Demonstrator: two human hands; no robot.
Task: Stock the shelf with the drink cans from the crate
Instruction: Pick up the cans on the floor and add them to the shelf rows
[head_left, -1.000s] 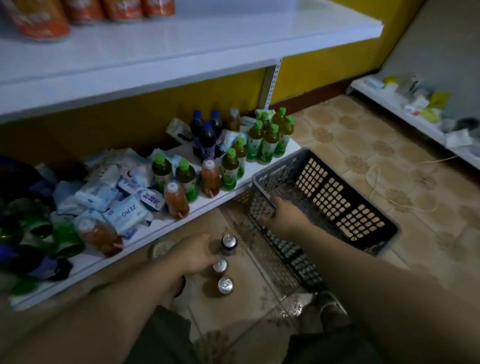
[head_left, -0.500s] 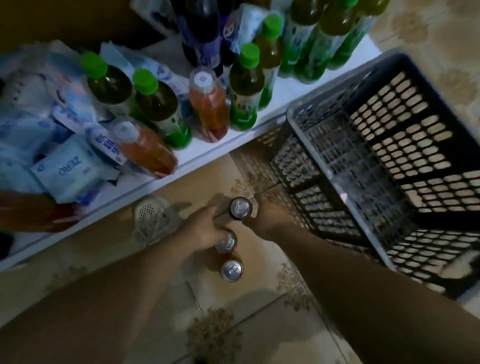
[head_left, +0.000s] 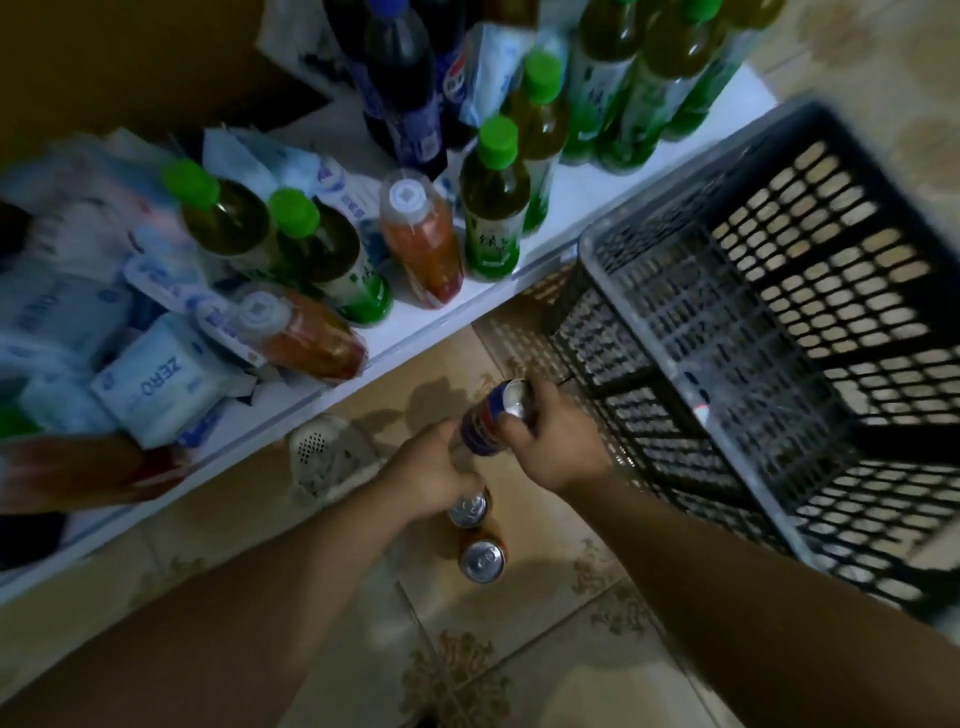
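Three drink cans are lined up on the tiled floor in front of the low white shelf (head_left: 431, 332). My right hand (head_left: 556, 441) grips the farthest one, a blue can (head_left: 485, 423), near its top and holds it tilted above the floor. My left hand (head_left: 428, 480) is curled round the middle can (head_left: 468, 510), whose silver top shows under the fingers. The nearest can (head_left: 483, 561), with an orange body, stands free. The grey plastic crate (head_left: 670, 358) lies to the right, and no cans show inside it.
The low shelf holds green-capped tea bottles (head_left: 493, 208), orange drink bottles (head_left: 423, 239), dark cola bottles (head_left: 405, 88) and blue-white packets (head_left: 156, 379). A pale perforated slipper (head_left: 327, 457) lies on the floor by the shelf edge. Bare floor tiles extend towards me.
My right hand left the crate, took hold of the blue can and lifted it tilted. My left hand stayed at the middle can. The view dropped closer to the floor.
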